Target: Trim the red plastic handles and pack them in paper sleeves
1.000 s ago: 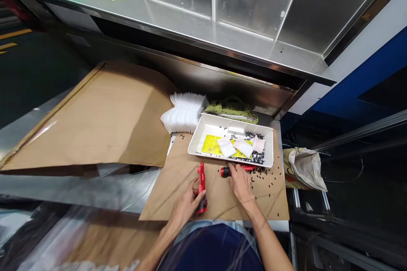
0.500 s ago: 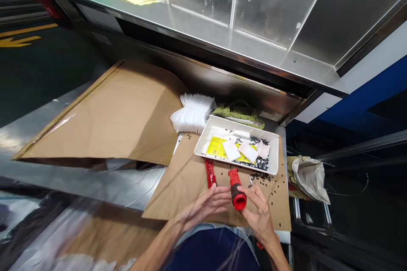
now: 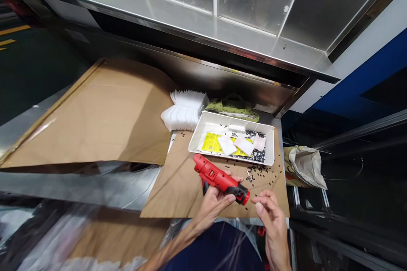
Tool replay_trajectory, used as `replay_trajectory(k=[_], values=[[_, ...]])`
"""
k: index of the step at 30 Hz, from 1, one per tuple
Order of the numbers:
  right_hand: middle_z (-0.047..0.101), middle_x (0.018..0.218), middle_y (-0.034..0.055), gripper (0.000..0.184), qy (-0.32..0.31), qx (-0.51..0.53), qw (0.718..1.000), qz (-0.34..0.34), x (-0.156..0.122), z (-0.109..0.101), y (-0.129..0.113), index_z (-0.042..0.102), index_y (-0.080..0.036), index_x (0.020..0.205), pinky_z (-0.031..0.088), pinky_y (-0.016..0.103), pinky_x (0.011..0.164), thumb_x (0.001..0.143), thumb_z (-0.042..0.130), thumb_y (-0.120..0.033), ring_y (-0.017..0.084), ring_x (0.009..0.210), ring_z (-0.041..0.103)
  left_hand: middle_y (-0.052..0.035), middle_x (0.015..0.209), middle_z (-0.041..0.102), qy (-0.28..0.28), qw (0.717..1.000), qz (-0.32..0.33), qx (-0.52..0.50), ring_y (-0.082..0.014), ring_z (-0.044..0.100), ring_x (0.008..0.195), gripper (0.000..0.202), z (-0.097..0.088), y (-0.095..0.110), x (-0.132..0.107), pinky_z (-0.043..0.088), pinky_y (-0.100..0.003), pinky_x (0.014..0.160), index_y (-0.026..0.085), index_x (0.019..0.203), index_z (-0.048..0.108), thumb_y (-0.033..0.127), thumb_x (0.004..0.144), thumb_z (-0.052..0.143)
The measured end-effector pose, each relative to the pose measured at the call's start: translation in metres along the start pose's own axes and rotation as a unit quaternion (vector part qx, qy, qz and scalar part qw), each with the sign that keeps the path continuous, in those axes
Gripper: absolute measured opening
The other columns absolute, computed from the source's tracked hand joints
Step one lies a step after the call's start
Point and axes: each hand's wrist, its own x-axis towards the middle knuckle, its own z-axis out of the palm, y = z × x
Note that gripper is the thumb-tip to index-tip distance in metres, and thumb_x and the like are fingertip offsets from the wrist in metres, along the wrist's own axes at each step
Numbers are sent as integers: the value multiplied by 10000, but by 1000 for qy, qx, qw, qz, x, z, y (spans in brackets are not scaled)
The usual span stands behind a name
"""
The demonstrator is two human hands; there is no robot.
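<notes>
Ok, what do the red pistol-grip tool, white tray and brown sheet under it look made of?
The red pistol-grip tool looks like glossy moulded plastic, from its even shine and seams. The white tray seems smooth plastic or enamel; its soft sheen leaves that open. The brown sheet looks like matte kraft card, with a dull surface.

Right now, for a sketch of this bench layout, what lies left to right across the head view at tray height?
Large brown cardboard sheet, stack of white pads, white plastic tray, crumpled paper bag
</notes>
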Motion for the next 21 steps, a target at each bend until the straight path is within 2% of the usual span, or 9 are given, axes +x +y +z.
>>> replay_trajectory(k=[3,7,12,17,21], values=[[599,1123,77,349,-1,100,993,57,-2,24,-4,813,-221,866,514,310,859,775,804,-558,227,1018,607,-106,1207,717,-17,999,0,50,-322,664,1221,729,5,1,-2,468,-511,1151,235,1348,578,521,740,861],[614,1214,88,363,11,157,985,72,-1,42,-11,822,-223,911,484,331,1011,741,829,-544,267,1235,559,-93,1150,707,-30,995,-8,93,-330,625,1256,634,10,2,-4,414,-529,1192,236,1235,632,567,736,840],[644,1259,108,397,29,173,982,65,-1,46,-9,826,-233,1011,484,386,1058,747,822,-529,282,1261,567,-103,1147,696,-7,991,-13,134,-354,588,1275,566,15,1,-7,352,-542,1228,226,1136,670,580,727,836],[656,1222,109,358,29,207,976,63,-1,47,-5,833,-237,990,500,376,1043,742,835,-495,279,1236,590,-95,1138,694,-24,987,-25,156,-361,562,1304,568,18,0,-7,305,-526,1257,230,1136,668,647,763,764],[652,1161,88,307,10,206,977,47,1,46,-6,829,-251,990,511,362,1021,768,825,-465,251,1171,616,-75,1134,695,-18,985,-27,170,-348,572,1295,506,17,0,-7,347,-493,1239,258,1106,645,619,768,755]])
